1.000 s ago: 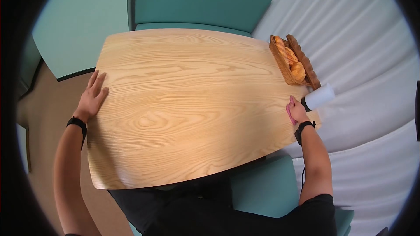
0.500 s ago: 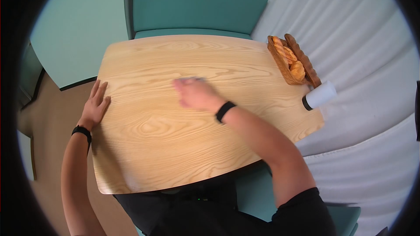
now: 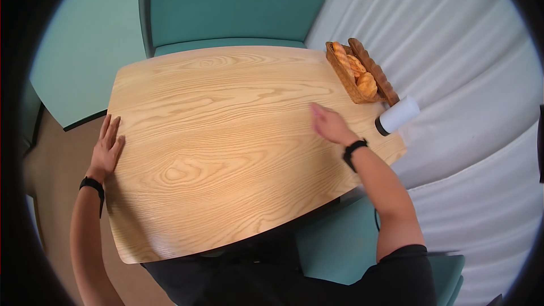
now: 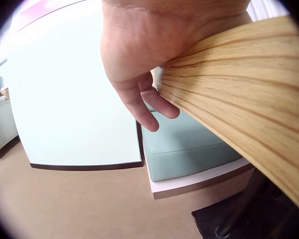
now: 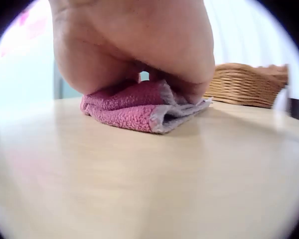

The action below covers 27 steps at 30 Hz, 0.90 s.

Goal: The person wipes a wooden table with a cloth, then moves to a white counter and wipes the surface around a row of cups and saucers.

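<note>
Resting at the left edge of the wooden table, my left hand has its fingers spread and holds nothing. In the left wrist view the palm of this hand lies against the table's edge, with fingertips beyond it. My right hand is over the right part of the table, short of the basket and the white cylinder. In the right wrist view that hand grips a folded pink cloth with a greyish underside and presses it flat on the tabletop. Its fingertips are mostly hidden.
A wicker basket of bread stands at the table's right back, a long brown loaf along its far side. The white cylinder with a black end lies near the right edge. Beyond are a white curtain and a green bench.
My right hand swept left with the cloth from near the cylinder to mid-table, then came partway back right. My left hand stays at the table edge. The head view has shifted slightly.
</note>
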{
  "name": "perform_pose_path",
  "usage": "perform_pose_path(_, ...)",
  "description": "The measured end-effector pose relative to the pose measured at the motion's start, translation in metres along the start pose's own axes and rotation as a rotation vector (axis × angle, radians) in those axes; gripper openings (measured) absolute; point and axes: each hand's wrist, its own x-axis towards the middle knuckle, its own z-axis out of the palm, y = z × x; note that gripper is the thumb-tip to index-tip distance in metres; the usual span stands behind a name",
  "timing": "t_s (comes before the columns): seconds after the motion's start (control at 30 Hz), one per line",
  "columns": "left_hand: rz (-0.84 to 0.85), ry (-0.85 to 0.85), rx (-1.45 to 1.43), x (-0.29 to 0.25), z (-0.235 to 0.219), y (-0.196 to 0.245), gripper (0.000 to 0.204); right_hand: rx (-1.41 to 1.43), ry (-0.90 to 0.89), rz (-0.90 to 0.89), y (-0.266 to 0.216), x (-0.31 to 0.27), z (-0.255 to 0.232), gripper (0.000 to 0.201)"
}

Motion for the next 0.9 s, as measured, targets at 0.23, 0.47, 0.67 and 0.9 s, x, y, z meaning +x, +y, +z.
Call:
perform_pose_path(0.23, -0.010, 0.007, 0.000, -0.003, -0.004, 0.009, 0.062, -0.267, 0.294, 0.316, 0.203, -0.061, -0.041, 0.042)
perform_pose_path(0.47, -0.061, -0.036, -0.020, -0.006, -0.010, 0.019, 0.062, -0.188, 0.137, 0.340, 0.125, -0.034, -0.035, 0.042)
perform_pose_path(0.67, -0.068, -0.033, 0.002, -0.004, -0.009, 0.019, 0.063, -0.305, 0.106, -0.190, 0.009, 0.031, 0.029, 0.056)
perform_pose_path(0.9, -0.033, -0.001, 0.042, -0.002, -0.003, 0.008, 0.063, -0.322, -0.170, -0.612, -0.213, 0.014, 0.116, 0.060)
